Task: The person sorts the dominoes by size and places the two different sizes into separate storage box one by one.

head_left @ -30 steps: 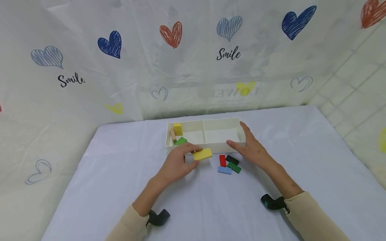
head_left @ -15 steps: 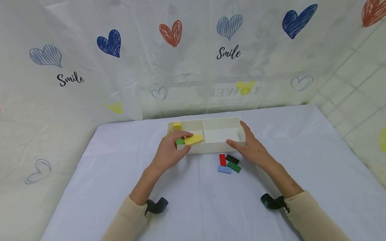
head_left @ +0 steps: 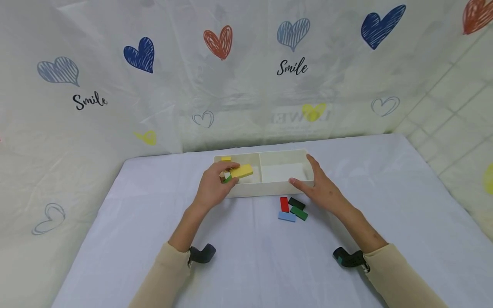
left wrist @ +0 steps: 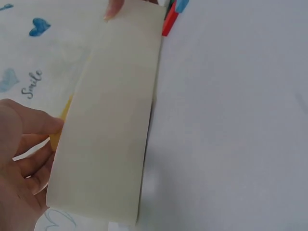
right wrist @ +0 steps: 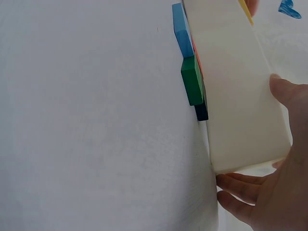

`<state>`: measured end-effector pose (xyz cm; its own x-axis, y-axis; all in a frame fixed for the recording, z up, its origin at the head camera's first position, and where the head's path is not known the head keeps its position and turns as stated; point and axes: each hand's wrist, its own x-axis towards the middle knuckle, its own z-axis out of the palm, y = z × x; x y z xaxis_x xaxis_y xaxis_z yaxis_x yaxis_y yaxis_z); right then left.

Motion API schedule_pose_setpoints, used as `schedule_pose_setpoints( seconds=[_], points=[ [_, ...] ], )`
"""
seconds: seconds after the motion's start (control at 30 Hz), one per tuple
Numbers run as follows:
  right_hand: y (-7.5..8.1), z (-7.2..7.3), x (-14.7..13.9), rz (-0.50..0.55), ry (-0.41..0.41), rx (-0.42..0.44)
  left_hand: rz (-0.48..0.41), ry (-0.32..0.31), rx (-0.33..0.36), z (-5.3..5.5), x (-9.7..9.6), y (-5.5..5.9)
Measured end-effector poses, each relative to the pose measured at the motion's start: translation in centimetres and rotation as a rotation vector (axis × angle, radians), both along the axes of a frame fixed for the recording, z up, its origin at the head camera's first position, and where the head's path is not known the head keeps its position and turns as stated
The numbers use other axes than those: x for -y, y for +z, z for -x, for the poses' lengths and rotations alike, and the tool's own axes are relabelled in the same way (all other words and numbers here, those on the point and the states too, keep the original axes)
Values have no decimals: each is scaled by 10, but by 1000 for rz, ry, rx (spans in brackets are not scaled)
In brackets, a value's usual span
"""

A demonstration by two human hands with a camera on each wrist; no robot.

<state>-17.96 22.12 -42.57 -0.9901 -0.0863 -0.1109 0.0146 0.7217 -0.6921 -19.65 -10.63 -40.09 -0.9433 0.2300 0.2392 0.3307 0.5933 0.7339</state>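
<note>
Above the left compartment of a white two-part box (head_left: 265, 189), my left hand (head_left: 211, 187) pinches a yellow rectangular block (head_left: 242, 171) between thumb and fingers. The block sits partly below the rim; in the left wrist view the box's wall hides most of it. Another yellow block (head_left: 226, 158) and a green block (head_left: 227, 178) show in that same compartment, partly covered by the hand. My right hand (head_left: 327, 191) holds the box's right end. Its thumb lies on the front rim and its fingers reach round the end wall, as the right wrist view shows.
In front of the box lie a red block (head_left: 284, 204), a black block (head_left: 296, 203), a green block (head_left: 298, 213) and a light blue block (head_left: 286, 217), close together. The white-covered table (head_left: 269, 265) meets a wall covering printed with hearts behind the box.
My left hand has carried the yellow block from in front of the box, up and left over the front wall, then lower into the left compartment. The right hand has stayed put.
</note>
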Motion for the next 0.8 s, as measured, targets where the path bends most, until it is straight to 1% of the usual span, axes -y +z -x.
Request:
schedule_pose_setpoints(
  seconds=[0.23,0.4,0.5,0.63,0.73,0.8],
  points=[
    [-1,0,1,-1,-1,1,1,-4,-24,4,3,-6],
    [-1,0,1,2,-2,4,-31,19,-65,1,-2,-9],
    [0,0,1,-1,2,1,-40,52,-106,-2,-6,-11],
    [2,0,1,-8,8,-1,-44,87,-184,-7,-12,-12],
    [3,0,1,-8,15,0,-41,86,-247,-10,-17,-14],
    [4,0,1,-14,19,2,-41,70,-278,-12,-20,-16]
  ],
)
